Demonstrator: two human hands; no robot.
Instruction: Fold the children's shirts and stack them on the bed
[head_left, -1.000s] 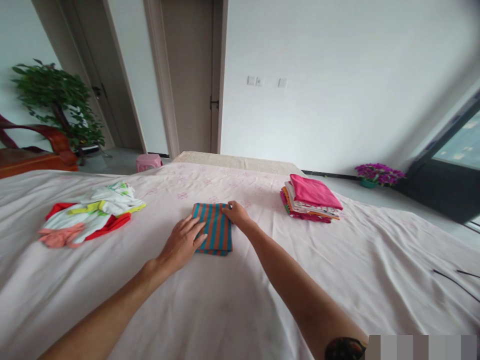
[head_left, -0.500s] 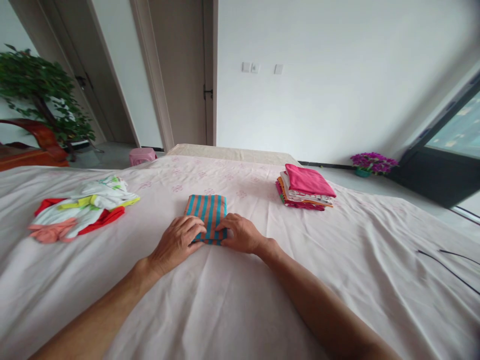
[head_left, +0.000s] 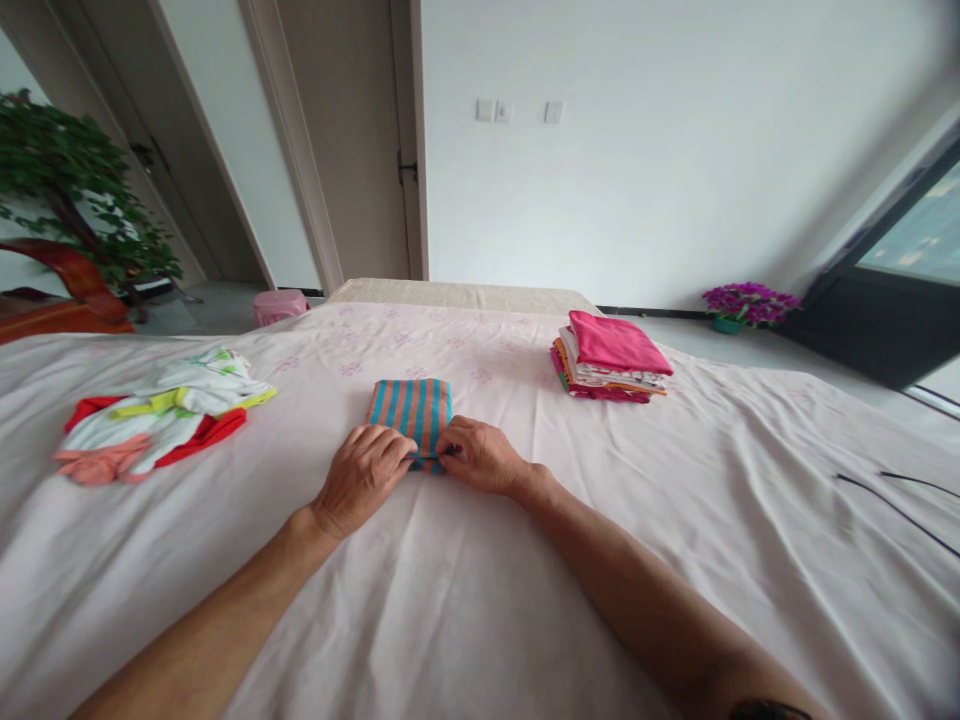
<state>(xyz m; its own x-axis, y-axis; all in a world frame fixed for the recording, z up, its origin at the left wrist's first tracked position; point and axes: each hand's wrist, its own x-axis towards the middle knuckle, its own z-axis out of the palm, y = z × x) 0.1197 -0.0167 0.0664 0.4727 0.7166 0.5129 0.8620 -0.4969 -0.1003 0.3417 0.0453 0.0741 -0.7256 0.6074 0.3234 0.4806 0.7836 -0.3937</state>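
Observation:
A folded cloth garment with blue and orange stripes (head_left: 411,405) lies flat on the pale pink bedsheet (head_left: 465,600). My left hand (head_left: 367,468) pinches its near edge from the left. From the right, my right hand (head_left: 480,455) grips the same edge, fingers bent and closed on the fabric. The two hands are close together, and they hide the near corners. To the right stands a neat stack of folded clothes (head_left: 615,345) with a bright pink one on top. On the left is a loose pile of white, red, yellow and coral clothes (head_left: 172,410).
Thin black cords (head_left: 896,510) lie on the sheet at the right. Beyond the bed are a pink stool (head_left: 280,306), purple flowers in a pot (head_left: 750,303), a leafy plant (head_left: 67,170) and a wooden chair arm (head_left: 67,275).
My fingers have closed on the striped garment's near edge, which now looks slightly raised. The view has tilted a little. Both clothes piles stay put.

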